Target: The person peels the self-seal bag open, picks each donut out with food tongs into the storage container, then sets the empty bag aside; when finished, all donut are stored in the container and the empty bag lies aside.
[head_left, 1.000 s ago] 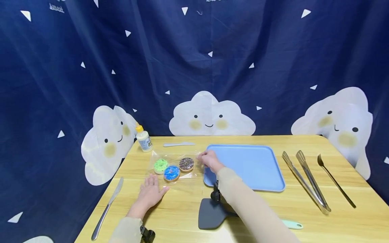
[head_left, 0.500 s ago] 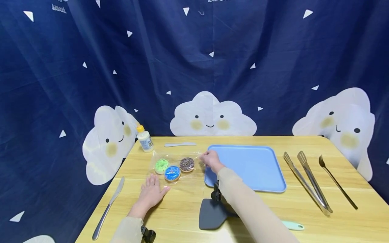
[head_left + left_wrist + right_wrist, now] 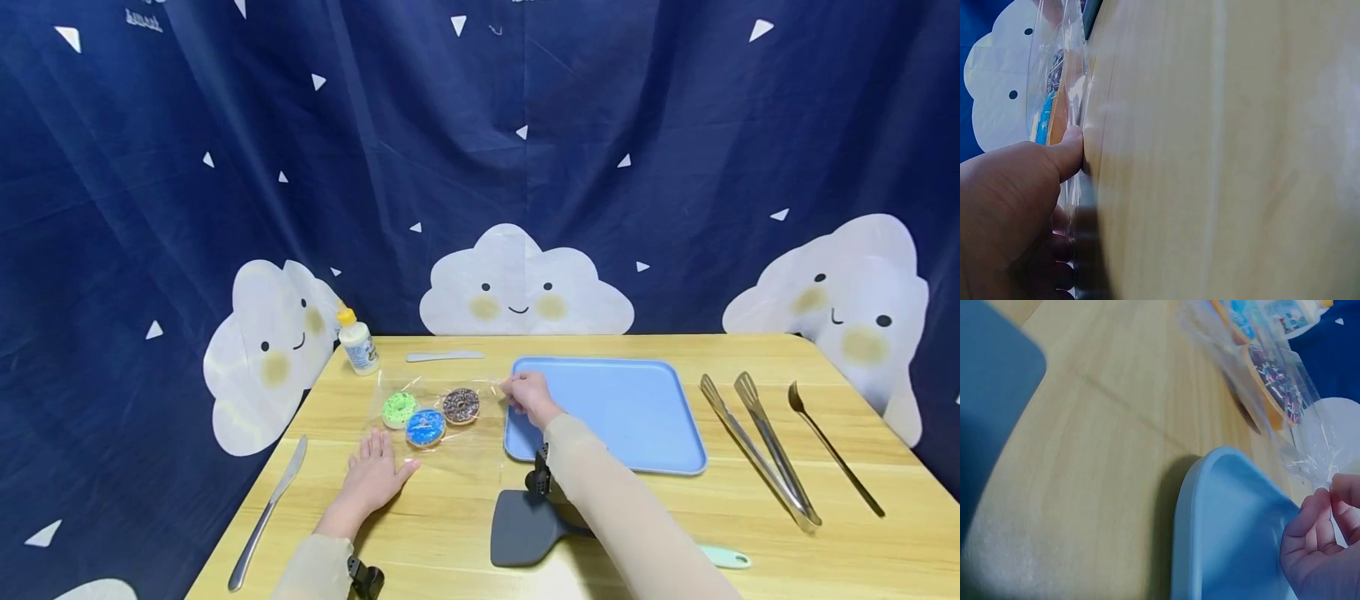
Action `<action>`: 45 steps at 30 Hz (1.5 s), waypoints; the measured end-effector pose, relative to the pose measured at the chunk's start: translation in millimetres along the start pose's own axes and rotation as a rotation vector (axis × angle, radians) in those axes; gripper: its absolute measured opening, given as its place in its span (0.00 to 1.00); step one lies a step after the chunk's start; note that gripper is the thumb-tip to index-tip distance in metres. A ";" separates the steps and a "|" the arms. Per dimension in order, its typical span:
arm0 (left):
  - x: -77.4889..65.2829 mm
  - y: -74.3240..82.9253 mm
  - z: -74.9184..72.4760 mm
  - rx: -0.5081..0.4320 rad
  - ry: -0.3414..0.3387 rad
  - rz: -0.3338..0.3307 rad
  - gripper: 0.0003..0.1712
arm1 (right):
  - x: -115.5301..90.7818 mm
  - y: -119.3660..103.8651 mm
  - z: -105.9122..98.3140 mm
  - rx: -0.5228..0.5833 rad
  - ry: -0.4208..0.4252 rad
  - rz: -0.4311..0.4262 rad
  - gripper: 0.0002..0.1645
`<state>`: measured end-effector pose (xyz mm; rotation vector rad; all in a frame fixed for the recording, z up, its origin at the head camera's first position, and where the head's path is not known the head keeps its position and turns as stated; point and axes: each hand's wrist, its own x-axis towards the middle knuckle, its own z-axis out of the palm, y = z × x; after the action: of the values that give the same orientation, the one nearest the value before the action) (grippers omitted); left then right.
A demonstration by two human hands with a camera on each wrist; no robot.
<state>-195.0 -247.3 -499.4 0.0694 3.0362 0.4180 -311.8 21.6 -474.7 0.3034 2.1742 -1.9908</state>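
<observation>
Pinching the right edge of the clear bag (image 3: 467,447) between thumb and finger of the right hand (image 3: 529,395), over the left side of the tray (image 3: 622,421). Touching the near left part of this bag with the left hand (image 3: 372,478), with straight fingers and thumb apart. Having inside the bag, on the table (image 3: 450,533), green donut (image 3: 399,410), blue donut (image 3: 425,428) and brown donut (image 3: 461,406). Having also the spatula (image 3: 523,529) nearer.

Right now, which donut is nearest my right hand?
The dark brown donut, rightmost of the three; the green donut and blue donut both lie farther from your right hand.
</observation>
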 end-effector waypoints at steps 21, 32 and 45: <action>-1.3 1.8 -2.0 -0.002 0.006 0.003 0.51 | -1.4 1.5 -11.6 0.075 -0.015 0.057 0.01; 0.1 -0.9 -1.6 0.015 0.008 -0.004 0.51 | -1.2 -5.5 -22.8 0.064 -0.069 0.069 0.13; -1.8 0.3 -0.2 0.000 -0.002 -0.007 0.51 | -15.6 -20.0 -55.5 0.000 -0.217 0.035 0.19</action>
<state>-193.2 -247.2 -499.0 0.0592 3.0334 0.4169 -301.7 74.7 -446.5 0.1176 2.0215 -1.9065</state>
